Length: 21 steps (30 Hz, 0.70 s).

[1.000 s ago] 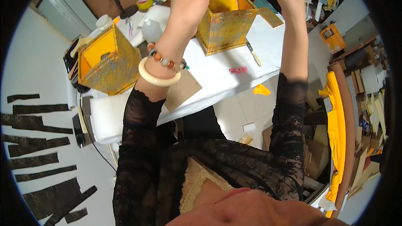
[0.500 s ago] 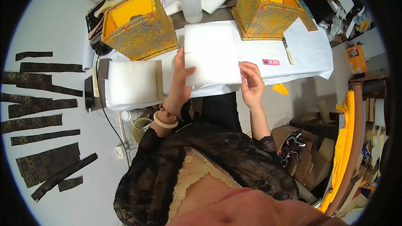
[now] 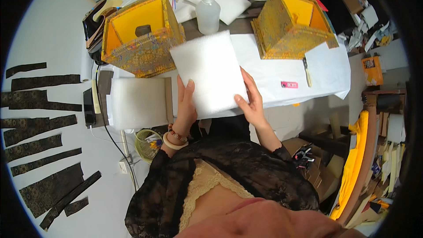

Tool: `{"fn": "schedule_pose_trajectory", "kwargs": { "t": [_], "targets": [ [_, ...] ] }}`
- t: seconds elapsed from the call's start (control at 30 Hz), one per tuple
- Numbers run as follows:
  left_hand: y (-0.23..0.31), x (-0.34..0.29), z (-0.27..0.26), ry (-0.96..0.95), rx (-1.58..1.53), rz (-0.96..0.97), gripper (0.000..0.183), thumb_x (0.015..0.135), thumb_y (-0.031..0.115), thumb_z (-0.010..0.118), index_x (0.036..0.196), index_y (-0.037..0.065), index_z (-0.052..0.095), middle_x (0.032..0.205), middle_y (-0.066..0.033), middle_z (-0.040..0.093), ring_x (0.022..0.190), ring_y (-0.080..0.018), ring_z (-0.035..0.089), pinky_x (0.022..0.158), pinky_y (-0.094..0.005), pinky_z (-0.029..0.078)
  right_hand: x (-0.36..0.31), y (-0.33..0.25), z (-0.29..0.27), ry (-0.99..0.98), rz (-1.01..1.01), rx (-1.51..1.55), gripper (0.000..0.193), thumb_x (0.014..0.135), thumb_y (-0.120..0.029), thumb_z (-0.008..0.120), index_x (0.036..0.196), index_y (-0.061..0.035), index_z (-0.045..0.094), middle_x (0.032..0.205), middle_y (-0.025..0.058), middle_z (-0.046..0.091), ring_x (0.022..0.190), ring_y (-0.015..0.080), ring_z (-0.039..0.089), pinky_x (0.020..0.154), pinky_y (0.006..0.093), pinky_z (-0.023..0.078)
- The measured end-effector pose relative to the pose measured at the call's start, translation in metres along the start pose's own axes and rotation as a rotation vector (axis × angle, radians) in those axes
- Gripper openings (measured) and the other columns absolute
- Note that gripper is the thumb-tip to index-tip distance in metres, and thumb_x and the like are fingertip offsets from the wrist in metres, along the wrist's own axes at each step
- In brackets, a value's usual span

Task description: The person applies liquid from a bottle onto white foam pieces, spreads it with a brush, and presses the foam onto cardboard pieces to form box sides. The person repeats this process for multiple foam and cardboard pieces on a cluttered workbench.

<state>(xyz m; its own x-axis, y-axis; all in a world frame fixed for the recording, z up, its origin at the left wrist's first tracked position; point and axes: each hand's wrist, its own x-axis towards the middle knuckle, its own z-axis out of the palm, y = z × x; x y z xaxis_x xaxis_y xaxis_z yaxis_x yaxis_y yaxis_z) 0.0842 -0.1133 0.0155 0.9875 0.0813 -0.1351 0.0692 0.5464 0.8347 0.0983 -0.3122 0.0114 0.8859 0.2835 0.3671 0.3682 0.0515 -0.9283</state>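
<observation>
A thick white foam block [image 3: 210,71], roughly square and tilted, is held between my two hands over the front of the table. My left hand [image 3: 187,103] grips its left edge, thumb on the face and fingers partly hidden behind. On the lower right edge, my right hand [image 3: 253,101] presses with the thumb, its fingers wrapped round the side. A second white foam block [image 3: 139,102], with a greyish-brown strip along its right side, lies to the left of my left hand. Behind the held foam stand two gold brocade boxes, a left box [image 3: 141,53] and a right box [image 3: 286,31], both yellow inside.
A clear squeeze bottle [image 3: 208,15] stands between the boxes. To the right lie a pink-labelled small item [image 3: 289,84] and a knife [image 3: 307,72] with a pale handle. A black cable [image 3: 108,130] hangs at the left. Dark patterned strips [image 3: 48,81] lie on the far-left white surface.
The held foam block has come nearer to me and tilted, its top leaning left. Both hands have moved with it, and my right hand has closed more firmly on its edge.
</observation>
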Motion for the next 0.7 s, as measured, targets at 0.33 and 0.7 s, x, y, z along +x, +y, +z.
{"fn": "schedule_pose_trajectory", "kwargs": {
  "t": [0.33, 0.7],
  "targets": [
    [0.006, -0.023, -0.035, 0.176, -0.207, -0.144, 0.053, 0.097, 0.037, 0.048, 0.134, -0.001, 0.043, 0.119, -0.0148, 0.058, 0.108, -0.0261, 0.059, 0.094, -0.0397, 0.049, -0.020, 0.017, -0.028, 0.404, 0.158, -0.101, 0.024, 0.098, -0.011, 0.049, 0.107, 0.0035, 0.065, 0.108, 0.0122, 0.065, 0.101, 0.0198, 0.062, 0.091, 0.0321, 0.046],
    [0.075, -0.088, -0.057, 0.407, -0.105, 0.153, 0.051, 0.097, 0.036, 0.045, 0.135, 0.002, 0.044, 0.126, -0.0136, 0.056, 0.114, -0.0276, 0.056, 0.097, -0.0412, 0.045, -0.034, 0.015, -0.013, 0.030, -0.106, -0.618, 0.026, 0.083, -0.013, 0.070, 0.105, -0.0012, 0.066, 0.116, 0.0106, 0.062, 0.110, 0.0289, 0.057, 0.092, 0.0381, 0.046]
  ]
}}
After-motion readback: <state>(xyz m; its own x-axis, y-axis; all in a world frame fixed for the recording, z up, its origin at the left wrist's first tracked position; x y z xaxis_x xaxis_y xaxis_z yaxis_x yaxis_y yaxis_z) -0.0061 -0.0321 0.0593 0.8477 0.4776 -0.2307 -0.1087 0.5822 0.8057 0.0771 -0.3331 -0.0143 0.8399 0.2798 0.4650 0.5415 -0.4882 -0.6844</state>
